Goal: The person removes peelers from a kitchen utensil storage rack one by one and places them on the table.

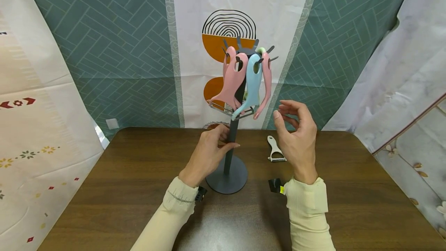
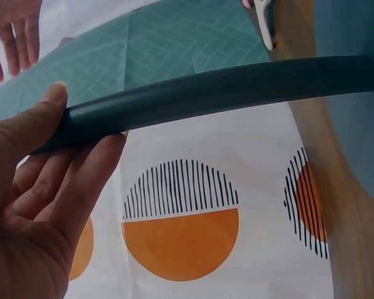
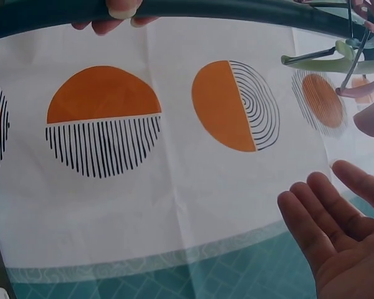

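Note:
A dark stand (image 1: pixel 228 162) with a round base and a ring of hooks on top stands on the table. My left hand (image 1: pixel 208 151) grips its pole, thumb on one side and fingers on the other, as the left wrist view shows. From the hooks hang Y-shaped peelers: a pink peeler (image 1: pixel 234 77) in front, a light blue peeler (image 1: pixel 253 84), another pink peeler (image 1: pixel 266 78) at the right, and a green peeler (image 3: pixel 324 64), mostly hidden in the head view. My right hand (image 1: pixel 299 136) is raised right of the hanging peelers, fingers loosely bent and holding nothing.
A white peeler (image 1: pixel 274 147) lies on the brown table (image 1: pixel 139 189), right of the stand and just left of my right hand. A patterned cloth (image 1: pixel 115 49) hangs behind the table's back edge. Light fabric (image 1: pixel 390 100) hangs at the right.

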The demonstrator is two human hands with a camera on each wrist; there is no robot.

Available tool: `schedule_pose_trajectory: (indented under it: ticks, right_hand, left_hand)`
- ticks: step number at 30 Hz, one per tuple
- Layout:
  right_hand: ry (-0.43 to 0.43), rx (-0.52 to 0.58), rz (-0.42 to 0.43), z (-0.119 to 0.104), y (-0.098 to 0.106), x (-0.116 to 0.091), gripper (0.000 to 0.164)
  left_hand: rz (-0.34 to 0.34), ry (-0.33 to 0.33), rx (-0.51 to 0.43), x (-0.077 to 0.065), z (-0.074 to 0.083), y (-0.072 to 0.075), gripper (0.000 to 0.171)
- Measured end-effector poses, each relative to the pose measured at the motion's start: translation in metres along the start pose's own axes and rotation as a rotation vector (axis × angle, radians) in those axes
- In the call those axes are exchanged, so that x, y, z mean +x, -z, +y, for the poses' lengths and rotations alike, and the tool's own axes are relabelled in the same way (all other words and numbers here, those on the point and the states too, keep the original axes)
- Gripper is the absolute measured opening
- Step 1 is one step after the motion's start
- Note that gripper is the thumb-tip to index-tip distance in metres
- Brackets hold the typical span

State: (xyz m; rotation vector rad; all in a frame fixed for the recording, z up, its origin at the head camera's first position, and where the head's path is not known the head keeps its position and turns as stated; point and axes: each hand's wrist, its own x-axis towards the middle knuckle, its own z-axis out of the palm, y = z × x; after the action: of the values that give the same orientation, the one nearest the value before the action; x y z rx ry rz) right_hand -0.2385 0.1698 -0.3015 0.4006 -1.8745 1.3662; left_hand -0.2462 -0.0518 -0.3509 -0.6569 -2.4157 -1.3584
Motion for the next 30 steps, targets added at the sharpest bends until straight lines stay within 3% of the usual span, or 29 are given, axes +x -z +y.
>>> schedule_pose_trajectory:
  ticks: [30]
  right_hand:
    - [0.073,0.032,-0.015,-0.015,-0.007,-0.004,0.039]
  left_hand:
    - [0.019,0.0,0.024,-0.001,0.003,-0.001,0.024]
